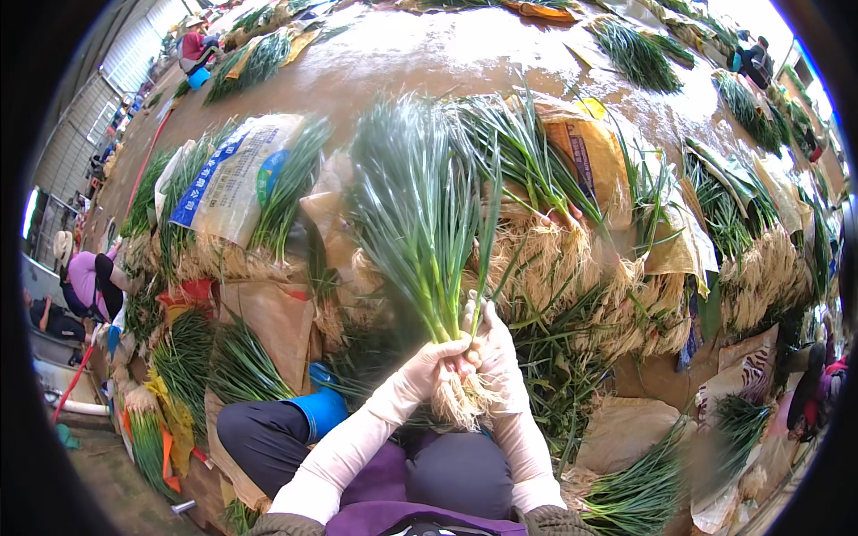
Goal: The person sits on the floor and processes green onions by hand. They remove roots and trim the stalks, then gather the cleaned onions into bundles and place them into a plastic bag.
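A bunch of green onions [429, 268] stands upright before me, with long green leaves fanned out at the top. Its pinkish bulbs and pale stringy roots [459, 395] hang over my lap. My left hand [429, 365], in a pale glove, grips the lower stems just above the roots. On the other side, my right hand [496, 348], also gloved, has its fingers around a green onion stalk [478, 311] at the bunch's right edge. Part of the bulbs is hidden by my fingers.
Ahead, a row of green onions [543, 174] lies with roots towards me, partly under printed woven sacks [234, 174]. Loose leaves [563, 362] are heaped at my right. Another onion pile [633, 486] lies lower right. Beyond is wet floor [375, 60]; other people [90, 281] sit around.
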The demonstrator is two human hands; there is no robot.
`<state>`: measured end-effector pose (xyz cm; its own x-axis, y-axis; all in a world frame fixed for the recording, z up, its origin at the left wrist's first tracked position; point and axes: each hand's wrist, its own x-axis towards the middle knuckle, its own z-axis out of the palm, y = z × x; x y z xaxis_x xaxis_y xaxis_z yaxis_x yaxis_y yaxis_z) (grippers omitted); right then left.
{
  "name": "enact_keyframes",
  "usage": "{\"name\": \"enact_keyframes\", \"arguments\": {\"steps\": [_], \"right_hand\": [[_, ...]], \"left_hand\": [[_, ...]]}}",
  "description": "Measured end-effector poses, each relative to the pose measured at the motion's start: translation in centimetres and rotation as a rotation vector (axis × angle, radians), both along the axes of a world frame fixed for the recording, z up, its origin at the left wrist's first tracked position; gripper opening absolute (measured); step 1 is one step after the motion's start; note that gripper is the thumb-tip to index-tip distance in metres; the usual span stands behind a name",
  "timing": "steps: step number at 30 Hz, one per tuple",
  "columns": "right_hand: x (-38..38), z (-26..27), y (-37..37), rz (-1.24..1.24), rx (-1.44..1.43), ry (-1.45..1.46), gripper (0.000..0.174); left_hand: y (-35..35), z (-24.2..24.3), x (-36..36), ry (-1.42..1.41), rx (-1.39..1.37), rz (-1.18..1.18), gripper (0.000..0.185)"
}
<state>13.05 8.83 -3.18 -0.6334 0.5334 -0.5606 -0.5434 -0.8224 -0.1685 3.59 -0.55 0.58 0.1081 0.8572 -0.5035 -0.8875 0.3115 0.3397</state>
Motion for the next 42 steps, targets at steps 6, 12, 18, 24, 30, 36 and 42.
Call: {"name": "enact_keyframes", "arguments": {"steps": [6,12,18,24,30,36,42], "right_hand": [[0.7,-1.1,2.1,-0.224,0.847,-0.829,0.022],[-0.5,-0.3,3.6,0.011,1.259,-1.226,0.02],[-1.1,0.6,1.5,-0.306,1.617,-1.428,0.01],[3.2,-0.8,-0.2,0.171,0.736,-0.42,0.007],[10.6,1.9,1.7,1.389,1.738,-1.449,0.034],[2.0,5.5,15.7,-0.203,2.085,-1.718,0.026],[-0.3,5.8,14.7,-0.062,2.287,-2.026,0.01]], "left_hand": [[-0.2,-1.4,0.6,0.196,-0.031,-0.058,0.023],[-0.1,-1.3,1.3,0.315,-0.171,-0.027,0.021],[-0.3,-2.3,1.3,0.407,-0.212,-0.018,0.018],[0.2,0.1,-0.1,0.36,-0.148,-0.073,0.02],[2.4,3.9,-5.4,0.237,0.16,0.294,0.02],[3.4,1.4,-1.6,0.183,-0.031,0.25,0.035],[2.8,1.6,-1.4,0.22,-0.033,0.138,0.038]]}}
